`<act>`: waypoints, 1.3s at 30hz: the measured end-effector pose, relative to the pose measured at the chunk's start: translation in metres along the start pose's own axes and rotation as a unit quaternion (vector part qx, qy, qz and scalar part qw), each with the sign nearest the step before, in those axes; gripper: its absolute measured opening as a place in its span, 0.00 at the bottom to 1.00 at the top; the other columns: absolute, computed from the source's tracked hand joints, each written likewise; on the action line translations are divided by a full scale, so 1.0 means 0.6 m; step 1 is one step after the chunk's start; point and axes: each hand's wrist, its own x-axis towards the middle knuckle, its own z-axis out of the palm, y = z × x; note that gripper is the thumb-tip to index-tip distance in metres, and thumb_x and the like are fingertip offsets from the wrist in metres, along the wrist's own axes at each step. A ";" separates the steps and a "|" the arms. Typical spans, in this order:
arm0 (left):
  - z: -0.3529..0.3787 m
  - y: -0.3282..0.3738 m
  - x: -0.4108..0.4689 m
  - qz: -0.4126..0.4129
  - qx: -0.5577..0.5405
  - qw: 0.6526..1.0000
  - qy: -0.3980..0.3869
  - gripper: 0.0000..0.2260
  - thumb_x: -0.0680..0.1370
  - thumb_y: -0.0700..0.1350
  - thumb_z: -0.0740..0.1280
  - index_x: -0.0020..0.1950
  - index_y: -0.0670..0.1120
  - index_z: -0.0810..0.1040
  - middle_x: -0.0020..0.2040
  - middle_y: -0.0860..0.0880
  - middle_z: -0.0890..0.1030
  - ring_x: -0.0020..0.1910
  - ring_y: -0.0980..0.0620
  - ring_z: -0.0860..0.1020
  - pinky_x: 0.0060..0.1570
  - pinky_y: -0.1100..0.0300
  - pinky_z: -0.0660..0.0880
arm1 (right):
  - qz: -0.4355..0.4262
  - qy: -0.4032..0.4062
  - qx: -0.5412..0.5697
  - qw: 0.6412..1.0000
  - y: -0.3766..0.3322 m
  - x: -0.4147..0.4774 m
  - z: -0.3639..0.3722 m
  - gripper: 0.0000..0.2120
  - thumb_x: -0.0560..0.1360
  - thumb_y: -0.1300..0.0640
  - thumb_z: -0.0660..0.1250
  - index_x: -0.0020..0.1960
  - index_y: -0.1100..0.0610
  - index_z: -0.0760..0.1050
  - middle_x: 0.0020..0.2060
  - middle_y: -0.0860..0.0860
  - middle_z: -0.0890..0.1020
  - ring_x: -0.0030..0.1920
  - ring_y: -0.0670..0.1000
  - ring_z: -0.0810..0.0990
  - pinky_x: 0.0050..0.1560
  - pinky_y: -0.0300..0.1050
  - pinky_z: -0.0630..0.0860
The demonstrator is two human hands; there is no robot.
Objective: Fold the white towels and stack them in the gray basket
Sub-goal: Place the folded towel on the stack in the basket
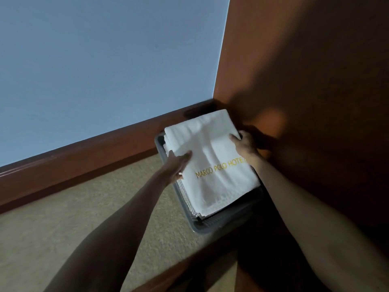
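The left hand (179, 163) and right hand (245, 144) each grasp one side of the folded white towel (214, 165), thumbs on top; directly below the grip is the gray basket (210, 227).

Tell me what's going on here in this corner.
A person grips a folded white towel with yellow lettering by its side edges, left hand on the left edge, right hand on the right. The towel is over the gray basket on the carpet, above other folded towels already stacked inside. Whether it rests on them yet is unclear.
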 end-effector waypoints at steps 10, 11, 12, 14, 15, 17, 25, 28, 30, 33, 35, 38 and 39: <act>-0.020 0.000 0.047 -0.035 0.007 0.995 0.093 0.24 0.79 0.56 0.72 0.71 0.48 0.72 0.63 0.45 0.81 0.58 0.43 0.80 0.60 0.41 0.76 | 0.086 -0.070 -0.126 0.986 0.086 0.013 0.039 0.30 0.79 0.42 0.68 0.68 0.65 0.71 0.64 0.62 0.78 0.64 0.62 0.77 0.61 0.51 0.74; -0.020 0.004 0.055 -0.031 -0.008 0.994 0.109 0.24 0.79 0.54 0.72 0.71 0.47 0.71 0.63 0.44 0.80 0.57 0.43 0.81 0.57 0.43 0.77 | 0.092 -0.074 -0.116 0.986 0.087 0.015 0.037 0.30 0.79 0.42 0.68 0.67 0.66 0.72 0.63 0.62 0.79 0.63 0.61 0.78 0.57 0.49 0.74; -0.019 0.008 0.060 -0.030 -0.022 0.991 0.126 0.25 0.78 0.52 0.73 0.72 0.46 0.70 0.64 0.43 0.80 0.56 0.42 0.81 0.55 0.43 0.79 | 0.097 -0.080 -0.111 0.986 0.090 0.018 0.036 0.30 0.79 0.42 0.68 0.67 0.67 0.72 0.62 0.61 0.79 0.61 0.61 0.79 0.53 0.47 0.74; -0.015 0.011 0.067 -0.030 -0.047 0.987 0.153 0.27 0.78 0.47 0.75 0.73 0.46 0.68 0.64 0.42 0.80 0.55 0.42 0.81 0.52 0.43 0.80 | 0.096 -0.082 -0.094 0.987 0.092 0.022 0.034 0.29 0.80 0.43 0.68 0.67 0.67 0.71 0.62 0.61 0.79 0.60 0.61 0.79 0.50 0.47 0.74; -0.012 0.011 0.070 -0.024 -0.065 0.984 0.163 0.27 0.77 0.44 0.75 0.73 0.45 0.67 0.64 0.42 0.79 0.54 0.42 0.81 0.51 0.43 0.80 | 0.091 -0.075 -0.076 0.990 0.089 0.023 0.034 0.29 0.80 0.45 0.69 0.68 0.67 0.71 0.62 0.61 0.79 0.60 0.61 0.79 0.52 0.48 0.74; -0.006 0.010 0.073 -0.008 -0.092 0.979 0.184 0.26 0.78 0.41 0.75 0.72 0.45 0.68 0.62 0.43 0.80 0.52 0.44 0.81 0.46 0.46 0.80 | 0.074 -0.044 -0.020 0.996 0.086 0.025 0.036 0.25 0.80 0.48 0.69 0.67 0.65 0.71 0.59 0.58 0.79 0.60 0.61 0.79 0.54 0.50 0.75; -0.012 0.003 0.049 0.013 0.073 0.977 0.198 0.26 0.80 0.50 0.72 0.73 0.43 0.66 0.62 0.44 0.76 0.54 0.44 0.79 0.44 0.51 0.78 | -0.003 0.032 -0.107 0.994 0.076 -0.011 0.075 0.24 0.81 0.56 0.66 0.71 0.67 0.66 0.66 0.66 0.73 0.67 0.65 0.73 0.66 0.55 0.70; -0.033 0.019 0.019 0.041 0.177 0.965 0.188 0.26 0.80 0.53 0.71 0.72 0.41 0.70 0.64 0.43 0.77 0.57 0.44 0.80 0.47 0.51 0.79 | -0.102 0.100 -0.134 0.981 0.038 -0.038 0.102 0.27 0.78 0.62 0.67 0.74 0.66 0.64 0.68 0.65 0.70 0.69 0.65 0.69 0.69 0.56 0.66; -0.057 0.031 -0.015 0.057 0.236 0.955 0.169 0.20 0.82 0.52 0.69 0.68 0.41 0.76 0.61 0.42 0.80 0.53 0.45 0.82 0.46 0.52 0.81 | -0.163 0.112 -0.127 0.972 0.000 -0.059 0.120 0.26 0.76 0.63 0.67 0.73 0.64 0.66 0.68 0.63 0.71 0.68 0.64 0.71 0.66 0.56 0.69; -0.096 0.046 -0.084 0.079 0.300 0.943 0.121 0.12 0.84 0.47 0.66 0.63 0.41 0.79 0.52 0.45 0.83 0.47 0.48 0.84 0.52 0.47 0.83 | -0.196 0.012 -0.083 0.977 -0.064 -0.089 0.152 0.21 0.78 0.62 0.65 0.70 0.59 0.67 0.66 0.57 0.73 0.63 0.59 0.76 0.57 0.50 0.74; -0.128 0.054 -0.136 0.087 0.329 0.933 0.112 0.10 0.84 0.46 0.65 0.62 0.43 0.79 0.50 0.47 0.83 0.47 0.49 0.84 0.51 0.49 0.83 | -0.214 -0.069 -0.070 0.972 -0.109 -0.109 0.180 0.18 0.79 0.60 0.65 0.68 0.59 0.68 0.62 0.56 0.76 0.58 0.58 0.79 0.55 0.48 0.75; -0.186 0.058 -0.215 0.098 0.372 0.913 0.132 0.06 0.84 0.46 0.66 0.59 0.46 0.79 0.49 0.50 0.84 0.46 0.52 0.84 0.42 0.57 0.80 | -0.253 -0.149 -0.071 0.953 -0.181 -0.152 0.230 0.16 0.80 0.58 0.65 0.66 0.58 0.70 0.57 0.54 0.80 0.54 0.56 0.80 0.57 0.53 0.77; -0.206 0.056 -0.242 0.101 0.378 0.909 0.143 0.05 0.84 0.46 0.66 0.58 0.47 0.79 0.49 0.51 0.84 0.46 0.52 0.84 0.40 0.59 0.77 | -0.264 -0.162 -0.068 0.948 -0.205 -0.171 0.248 0.15 0.79 0.58 0.65 0.65 0.58 0.71 0.55 0.54 0.80 0.54 0.55 0.80 0.57 0.54 0.78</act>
